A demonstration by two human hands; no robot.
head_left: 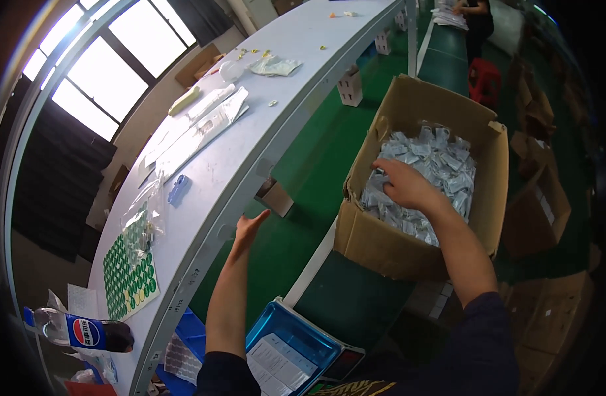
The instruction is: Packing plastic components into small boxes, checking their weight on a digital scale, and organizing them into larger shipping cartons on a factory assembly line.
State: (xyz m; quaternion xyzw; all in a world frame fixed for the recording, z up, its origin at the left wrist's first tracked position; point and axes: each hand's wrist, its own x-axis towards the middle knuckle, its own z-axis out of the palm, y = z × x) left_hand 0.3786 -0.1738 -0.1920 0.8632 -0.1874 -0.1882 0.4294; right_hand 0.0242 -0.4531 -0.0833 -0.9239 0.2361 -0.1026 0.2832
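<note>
My right hand (408, 183) is inside a large open cardboard box (408, 256), just over a heap of small clear plastic packets (441, 158). Its fingers are bent, with a gap between thumb and forefinger, and no packet shows in its grip. The undersides of those fingers are hidden. My left hand (250, 228) hovers by the long table's near edge, left of the box. Its thumb is stretched out to the side and nothing shows in it; the other fingers are partly out of sight.
The white table (289, 99) bears a cola bottle (85, 330), a sheet of green round stickers (128, 277), a blue tape dispenser (178, 189) and plastic bags. A blue tray (322, 346) holds papers below me. A red stool (484, 80) and another person (478, 23) are farther off.
</note>
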